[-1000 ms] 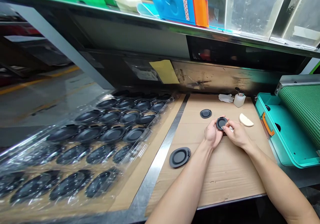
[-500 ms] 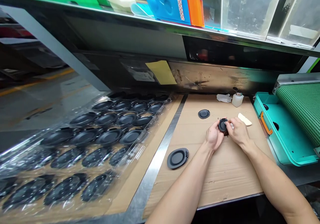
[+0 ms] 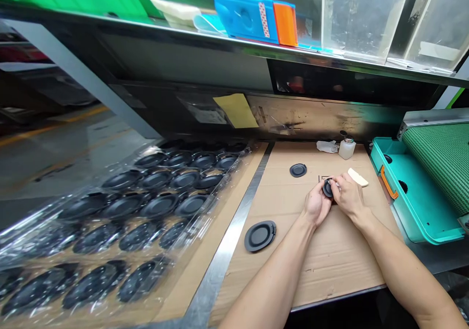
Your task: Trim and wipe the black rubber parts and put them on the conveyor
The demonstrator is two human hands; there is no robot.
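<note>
My left hand [image 3: 317, 204] is closed around the edge of a small black oval plastic cover [image 3: 327, 188], tilted above the cardboard. The fingers of my right hand [image 3: 348, 194] are bent and pressed together against the cover's face. A bit of white shows by those fingertips, too small to name. Left of my hands, a second black oval cover [image 3: 298, 170] lies flat on the cardboard [image 3: 278, 192]. A larger-looking one [image 3: 260, 236] lies nearer to me, beside my left forearm. Just beyond my right hand is a cream-coloured flat pad [image 3: 357, 177].
Clear plastic trays [image 3: 183, 251] with rows of black oval covers fill the left. A pump bottle [image 3: 347, 147] and a crumpled white cloth [image 3: 327, 146] stand at the back. To the right are a teal bin [image 3: 432, 221] and a green conveyor belt [image 3: 443, 153]. A shelf overhangs.
The held cover has turned and tilted between my hands, so less of its face shows. Both hands stay together in nearly the same place. The view has shifted slightly.
</note>
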